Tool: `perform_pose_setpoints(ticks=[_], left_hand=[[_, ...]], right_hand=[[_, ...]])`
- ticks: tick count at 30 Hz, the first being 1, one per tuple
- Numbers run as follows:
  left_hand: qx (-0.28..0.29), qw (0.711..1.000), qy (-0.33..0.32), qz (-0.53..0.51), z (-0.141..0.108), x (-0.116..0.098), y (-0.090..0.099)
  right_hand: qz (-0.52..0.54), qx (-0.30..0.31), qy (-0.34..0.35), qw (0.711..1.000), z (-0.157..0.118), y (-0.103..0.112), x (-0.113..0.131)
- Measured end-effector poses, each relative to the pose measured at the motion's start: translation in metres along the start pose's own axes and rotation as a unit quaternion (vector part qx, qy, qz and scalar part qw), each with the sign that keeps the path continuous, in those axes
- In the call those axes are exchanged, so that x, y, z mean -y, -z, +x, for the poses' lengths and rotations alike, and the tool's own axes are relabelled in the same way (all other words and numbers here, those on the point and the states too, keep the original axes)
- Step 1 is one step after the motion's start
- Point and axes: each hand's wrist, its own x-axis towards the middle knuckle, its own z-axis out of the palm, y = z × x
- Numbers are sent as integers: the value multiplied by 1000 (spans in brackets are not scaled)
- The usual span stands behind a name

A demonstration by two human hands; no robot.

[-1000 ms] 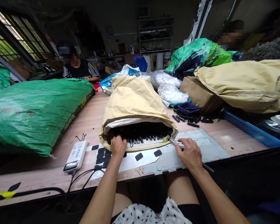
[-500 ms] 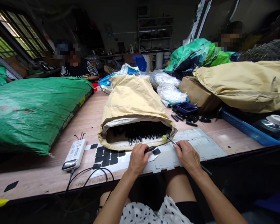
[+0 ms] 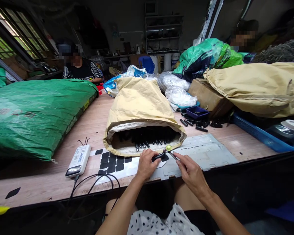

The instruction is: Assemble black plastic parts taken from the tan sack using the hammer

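My left hand [image 3: 147, 164] is closed around a short black cylindrical piece [image 3: 158, 157] at the front of the table, its end pointing right. In my right hand [image 3: 191, 171] is a small hammer [image 3: 173, 155] with a metal shaft and a clear yellow-green head. The hammer's head is at the right end of the black piece; I cannot tell whether they touch. Just beyond both hands lies a tan sack [image 3: 142, 104], its mouth facing me. Several black pieces with shiny tips [image 3: 143, 144] show inside it.
A grey sheet [image 3: 203, 151] lies under my hands, beside a white sheet with black squares [image 3: 112, 163]. A white power bank [image 3: 78, 161] with cables stands left. A green sack [image 3: 39, 117], a blue tray [image 3: 254, 130] and loose black pieces [image 3: 201, 129] surround the work. Two people sit across.
My right hand has moved left with the hammer, bringing its head from the sack's mouth to the end of the black piece. My left hand stays nearly in place.
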Motion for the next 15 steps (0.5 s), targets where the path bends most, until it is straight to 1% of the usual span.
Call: perform_pose_setpoints(ticks=[2, 7, 11, 15], left_hand=[[1, 1000, 1, 0, 0, 0, -1], [-1, 1000, 7, 2, 1, 0, -1], [2, 1000, 5, -6, 1, 0, 0], [1, 1000, 4, -4, 1, -1, 1]], right_hand=[[-18, -7, 17, 1000, -3, -2, 3], [-79, 7, 41, 996, -6, -6, 6], [-71, -5, 49, 996, -3, -8, 11], [-75, 25, 56, 995, -5, -13, 17]])
